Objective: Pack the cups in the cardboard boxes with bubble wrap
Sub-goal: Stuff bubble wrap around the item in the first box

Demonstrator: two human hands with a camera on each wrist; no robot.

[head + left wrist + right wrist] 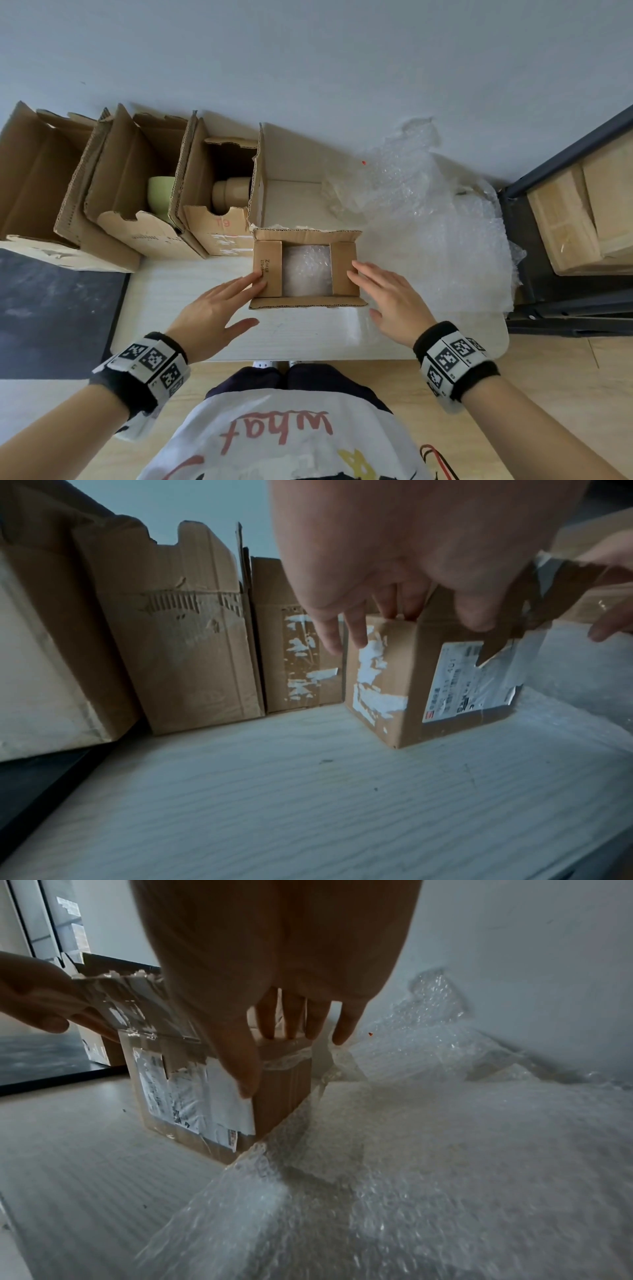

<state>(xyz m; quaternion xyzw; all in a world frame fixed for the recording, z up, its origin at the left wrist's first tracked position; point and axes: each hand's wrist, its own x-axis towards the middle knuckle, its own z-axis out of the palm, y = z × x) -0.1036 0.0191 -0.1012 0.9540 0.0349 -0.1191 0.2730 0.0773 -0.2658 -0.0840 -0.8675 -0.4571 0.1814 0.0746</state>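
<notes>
- Your left hand (209, 313) lies flat with fingers straight and slightly apart, their tips pressing the left inner flap (268, 268) of the small cardboard box (308, 301); it grips nothing.
- Your right hand (387, 298) mirrors it at 3 o'clock of the box, fingers straight, tips resting on the right inner flap (344, 268), thumb hanging down the near corner in the right wrist view.
- Between the two folded flaps a bubble-wrapped bundle (306, 270) fills the box; whether it holds a cup cannot be told.
- The long flaps at 12 and 6 o'clock stand open, and a torn shipping label (469, 680) covers the near wall.
- The box stands on a pale table (191, 291), touching a loose sheet of bubble wrap (438, 240) that spreads from 3 toward 1 o'clock.
- At 10 to 11 o'clock three bigger open boxes stand in a row: the nearest (219, 236) holds a beige cup (230, 193), the middle one (137, 192) a green cup (161, 197), and the far one (41, 192) shows no contents.
- A dark shelf frame (534, 274) holding wood panels stands at 3 o'clock past the table.
</notes>
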